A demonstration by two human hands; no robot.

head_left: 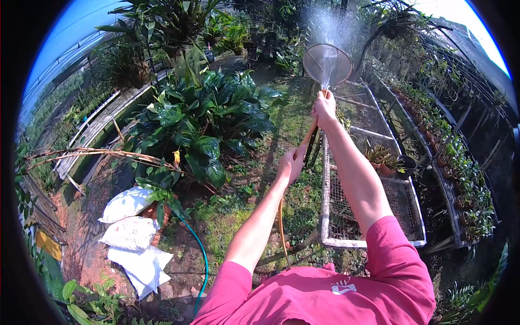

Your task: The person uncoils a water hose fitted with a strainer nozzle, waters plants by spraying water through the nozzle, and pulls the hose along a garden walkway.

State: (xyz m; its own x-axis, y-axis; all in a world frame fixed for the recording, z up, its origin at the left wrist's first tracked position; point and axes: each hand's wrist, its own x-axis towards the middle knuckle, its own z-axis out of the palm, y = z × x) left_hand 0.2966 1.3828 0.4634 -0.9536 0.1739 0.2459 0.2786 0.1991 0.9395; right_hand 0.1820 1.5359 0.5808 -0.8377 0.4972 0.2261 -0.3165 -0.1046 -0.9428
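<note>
A yellowish-orange garden hose [281, 227] runs up from beside my body through both hands. My right hand [324, 109], arm stretched forward, is closed around its outlet end. Lower on the hose, my left hand [292, 163] is wrapped around it. Water [330, 24] shoots from the outlet and fans out into a white spray over the plants ahead. Just beyond my right hand is a round mesh disc [327, 64] with a rim, in line with the jet. I cannot tell what supports the disc.
White-framed wire mesh benches [325, 206] stand to the right, with potted plants [385, 162] on them. Farther right is a long shelf of small pots [452, 168]. A large leafy plant [206, 119], white sacks [130, 233] and a green hose [203, 254] are on the left.
</note>
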